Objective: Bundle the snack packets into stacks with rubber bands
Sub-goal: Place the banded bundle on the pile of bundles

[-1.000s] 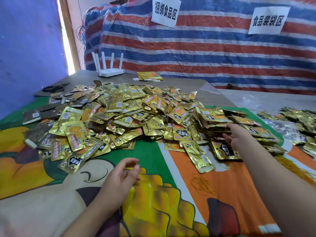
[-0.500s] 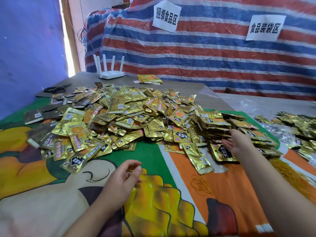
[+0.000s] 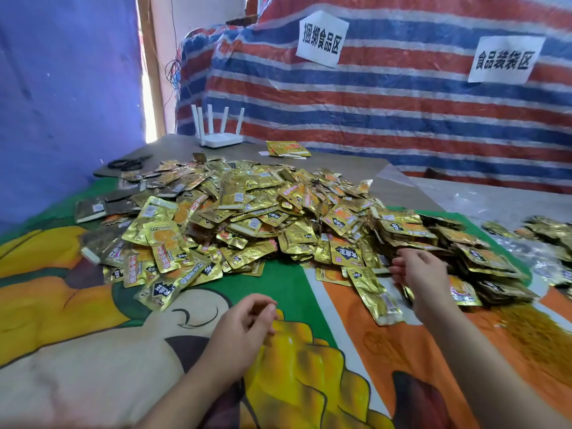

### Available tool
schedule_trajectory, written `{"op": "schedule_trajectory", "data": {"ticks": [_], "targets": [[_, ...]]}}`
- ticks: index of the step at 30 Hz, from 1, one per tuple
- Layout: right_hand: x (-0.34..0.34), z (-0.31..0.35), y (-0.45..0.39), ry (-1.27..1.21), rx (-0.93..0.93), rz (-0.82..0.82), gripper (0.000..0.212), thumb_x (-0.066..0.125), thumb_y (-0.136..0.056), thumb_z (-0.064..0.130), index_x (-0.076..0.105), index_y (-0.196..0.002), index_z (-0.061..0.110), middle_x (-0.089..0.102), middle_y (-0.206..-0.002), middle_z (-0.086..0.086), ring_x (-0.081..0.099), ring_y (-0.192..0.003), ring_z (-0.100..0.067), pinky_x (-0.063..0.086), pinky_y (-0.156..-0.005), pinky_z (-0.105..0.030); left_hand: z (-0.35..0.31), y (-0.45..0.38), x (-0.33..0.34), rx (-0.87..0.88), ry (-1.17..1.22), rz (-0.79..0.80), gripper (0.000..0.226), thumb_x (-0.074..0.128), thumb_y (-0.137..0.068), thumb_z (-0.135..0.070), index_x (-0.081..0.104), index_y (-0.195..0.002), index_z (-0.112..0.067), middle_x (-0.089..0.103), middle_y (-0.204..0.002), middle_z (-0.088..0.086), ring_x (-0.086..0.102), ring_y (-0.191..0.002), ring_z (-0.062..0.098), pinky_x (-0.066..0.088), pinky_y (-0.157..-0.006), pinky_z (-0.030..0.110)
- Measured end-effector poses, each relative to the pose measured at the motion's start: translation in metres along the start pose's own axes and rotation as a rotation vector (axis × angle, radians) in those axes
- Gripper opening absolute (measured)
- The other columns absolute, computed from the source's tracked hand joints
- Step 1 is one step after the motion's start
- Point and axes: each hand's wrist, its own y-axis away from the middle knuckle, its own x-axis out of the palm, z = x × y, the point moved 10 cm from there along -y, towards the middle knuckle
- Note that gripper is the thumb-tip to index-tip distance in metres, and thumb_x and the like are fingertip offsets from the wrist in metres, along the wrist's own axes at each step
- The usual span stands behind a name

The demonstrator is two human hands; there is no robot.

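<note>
There is 1 view, from a wide-angle camera worn on the person's head, looking forward and down across the printed table cover toward the striped tarp wall; near things fill the lower frame, edges curve.

A heap of snack packets is spread across the middle of a printed cloth, with stacked packets at its right edge. A scatter of rubber bands is seen near and right of those. The left hand is held over the cloth's near centre; the right hand is placed at the stacks' near edge. A router is set far behind the heap, scissors far left.
</note>
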Motion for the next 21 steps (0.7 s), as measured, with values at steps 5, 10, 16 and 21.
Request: {"op": "schedule_trajectory", "data": {"ticks": [5,10,16,21], "targets": [[0.119,0.024,0.099,0.628,-0.451,0.554,0.017,0.058,-0.097,0.024,0.065,-0.082,0.024,0.067,-0.08,0.005,0.065,-0.074,-0.012,0.05,-0.063,-0.027,-0.011,0.005,-0.01,0.086,-0.079,-0.11,0.019,0.053,-0.099,-0.017,0.068,-0.088,-0.022,0.07,-0.082,-0.01,0.065,-0.067,0.007,0.053,-0.062,0.021],[0.18,0.005,0.156,1.019,-0.729,0.8,0.02,0.054,-0.097,0.029,0.068,-0.106,0.018,0.068,-0.104,-0.002,0.06,-0.094,-0.019,0.047,-0.077,-0.029,-0.007,-0.002,-0.029,0.025,-0.044,-0.213,0.02,0.052,-0.1,-0.017,0.068,-0.088,-0.02,0.07,-0.078,-0.004,0.066,-0.063,0.012,0.054,-0.065,0.03],[0.202,0.003,0.15,1.214,-0.711,0.927,0.021,0.054,-0.097,0.021,0.071,-0.109,0.018,0.069,-0.105,-0.003,0.063,-0.093,-0.023,0.047,-0.072,-0.028,0.006,-0.041,-0.095,-0.146,-0.466,-0.2,0.01,0.058,-0.097,-0.025,0.065,-0.094,-0.019,0.068,-0.091,0.0,0.065,-0.079,0.015,0.054,-0.074,0.035],[0.253,0.047,0.134,1.368,-0.979,0.776,0.017,0.058,-0.098,0.021,0.065,-0.112,0.013,0.065,-0.103,-0.005,0.062,-0.09,-0.024,0.044,-0.066,-0.031,0.009,-0.064,-0.158,-0.254,-1.035,-0.294,0.038,0.063,-0.093,-0.034,0.05,-0.118,-0.008,0.059,-0.113,0.014,0.057,-0.104,0.033,0.049,-0.082,0.043]]}}
